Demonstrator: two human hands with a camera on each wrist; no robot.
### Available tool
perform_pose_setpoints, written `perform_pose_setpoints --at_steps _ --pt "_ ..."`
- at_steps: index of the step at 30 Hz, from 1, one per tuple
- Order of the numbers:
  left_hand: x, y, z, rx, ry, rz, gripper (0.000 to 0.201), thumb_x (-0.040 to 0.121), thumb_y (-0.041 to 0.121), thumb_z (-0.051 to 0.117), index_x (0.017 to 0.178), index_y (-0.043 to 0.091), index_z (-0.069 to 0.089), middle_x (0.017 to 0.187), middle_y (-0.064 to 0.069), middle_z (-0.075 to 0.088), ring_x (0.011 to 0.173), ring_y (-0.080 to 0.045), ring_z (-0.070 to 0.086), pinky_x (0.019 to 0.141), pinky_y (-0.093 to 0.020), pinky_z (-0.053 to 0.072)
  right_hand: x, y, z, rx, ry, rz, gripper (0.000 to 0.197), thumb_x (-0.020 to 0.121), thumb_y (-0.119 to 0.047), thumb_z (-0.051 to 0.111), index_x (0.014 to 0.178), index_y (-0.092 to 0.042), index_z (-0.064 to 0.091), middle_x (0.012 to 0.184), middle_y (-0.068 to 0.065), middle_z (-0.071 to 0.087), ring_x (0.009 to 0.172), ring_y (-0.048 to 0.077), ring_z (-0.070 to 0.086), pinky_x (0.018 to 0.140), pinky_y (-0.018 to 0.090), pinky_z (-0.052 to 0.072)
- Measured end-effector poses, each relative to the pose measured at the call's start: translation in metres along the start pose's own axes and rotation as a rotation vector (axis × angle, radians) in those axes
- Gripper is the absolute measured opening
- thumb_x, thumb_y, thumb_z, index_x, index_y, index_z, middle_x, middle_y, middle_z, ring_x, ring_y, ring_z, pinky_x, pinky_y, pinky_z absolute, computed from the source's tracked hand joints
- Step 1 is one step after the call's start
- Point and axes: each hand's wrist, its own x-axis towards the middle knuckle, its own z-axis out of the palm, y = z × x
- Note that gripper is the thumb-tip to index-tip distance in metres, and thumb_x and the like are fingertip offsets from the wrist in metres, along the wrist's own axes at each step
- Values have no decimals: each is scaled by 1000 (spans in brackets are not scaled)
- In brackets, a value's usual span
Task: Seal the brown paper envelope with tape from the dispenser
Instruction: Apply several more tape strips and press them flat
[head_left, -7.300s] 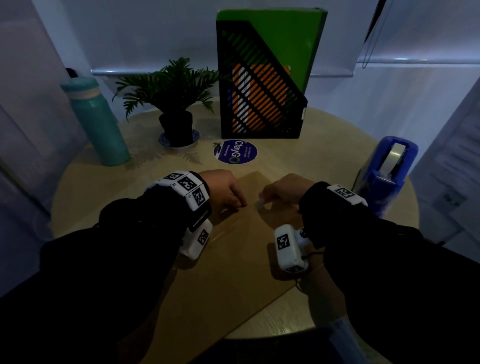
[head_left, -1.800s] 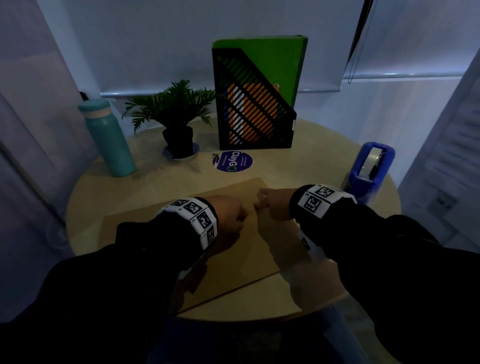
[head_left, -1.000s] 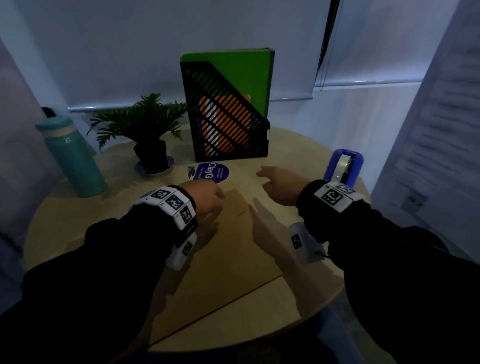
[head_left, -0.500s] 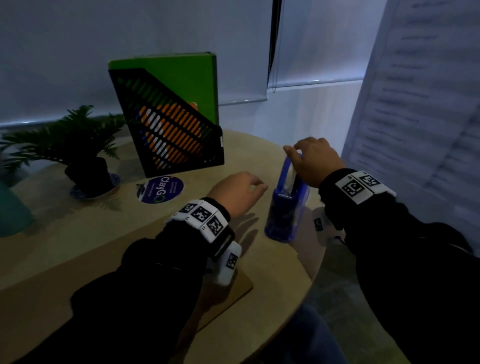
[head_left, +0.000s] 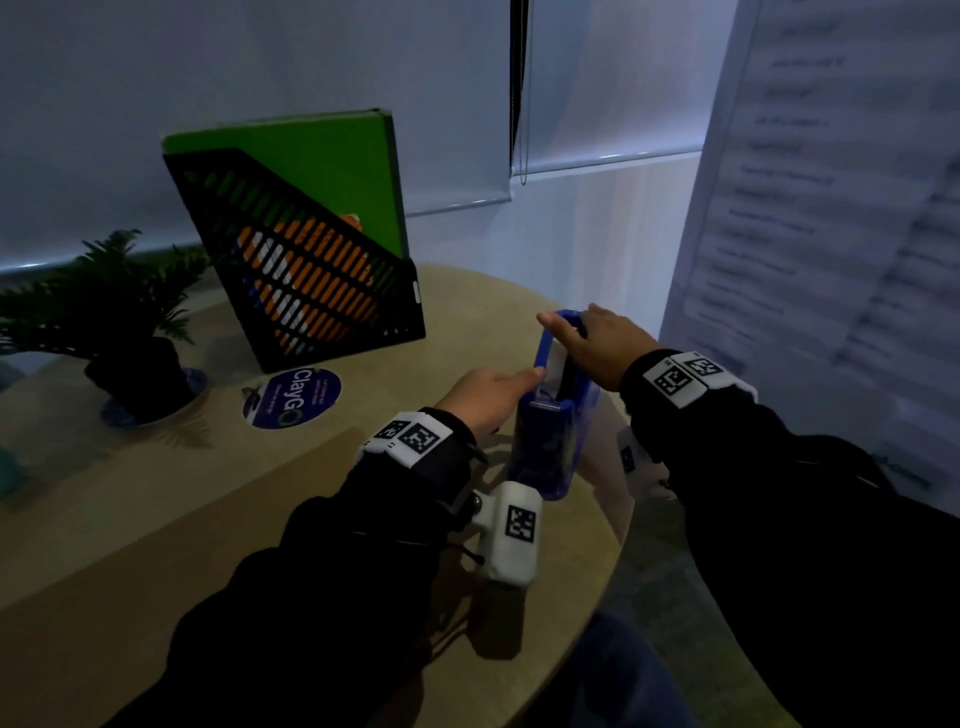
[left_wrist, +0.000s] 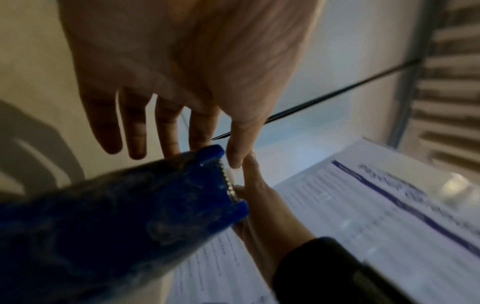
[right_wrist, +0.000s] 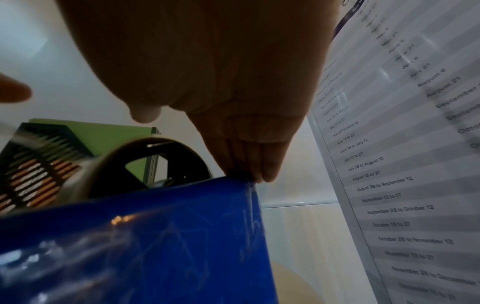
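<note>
Black sleeves with white coded wrist tags are seen nearest, reaching over the round wooden table (head_left: 156, 499). A darker brown sheet (head_left: 249, 530), taken to be the brown paper envelope, is seen flat on the table beneath the left forearm, largely hidden by the sleeve.

Just beyond the wrists, the blue tape dispenser (head_left: 550, 426) is stood upright near the table's right edge. The left hand (head_left: 488, 395) is held against the dispenser's left side, its fingers extended and relaxed. In the left wrist view the thumb tip (left_wrist: 235, 158) is placed at the serrated cutter (left_wrist: 228, 181), where a small end of clear tape is met; whether the tape is actually pinched cannot be told. The right hand (head_left: 597, 345) is laid over the top rear of the dispenser, fingers curled down over its blue rim and the thumb stretched across the tape roll (head_left: 558, 366), so that the dispenser is gripped.

Farther back, a round purple sticker (head_left: 292, 397) is seen on the tabletop, with a small potted plant (head_left: 114, 322) to the left. Behind them a black mesh file holder (head_left: 306, 275) containing a green folder (head_left: 322, 161) is stood. A printed wall chart (head_left: 831, 234) is hung at the right.
</note>
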Motion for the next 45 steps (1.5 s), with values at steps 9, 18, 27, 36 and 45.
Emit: perform_pose_setpoints --at_steps 9,18,27,36,45 --pt "1 5 5 -187 9 -112 60 55 50 76 100 9 73 110 -6 70 106 -25 62 97 -45 50 4 0 -3 -74 -17 1 60 91 -69 22 65 -18 41 121 24 55 102 32 57 80 34 36" --pt "-4 17 2 -301 -47 -87 26 79 34 70 92 11 71 100 -2 69 90 -20 59 76 -34 50 13 3 0 -164 -38 -6 75 86 -75 17 86 -13 59 119 21 53 99 32 58 84 35 40" --pt "-18 5 0 -324 -23 -100 32 78 35 74 102 13 70 127 -8 61 120 -25 47 85 -42 49 9 -1 -3 -181 -85 -17 77 87 -75 16 97 -16 66 125 23 52 78 27 53 74 29 36" --pt "-36 -1 2 -392 -67 -94 16 85 27 69 75 15 67 88 4 65 85 -8 54 74 -34 47 10 -6 -4 -219 -122 -4 75 87 -74 15 95 -17 63 125 25 52 59 18 47 71 30 36" --pt "-46 -5 5 -386 -76 -72 15 88 25 66 79 12 66 101 -4 66 86 -12 61 67 -27 52 10 -6 -3 -225 -113 1 72 88 -74 16 78 -16 59 124 24 55 54 11 42 71 30 34"
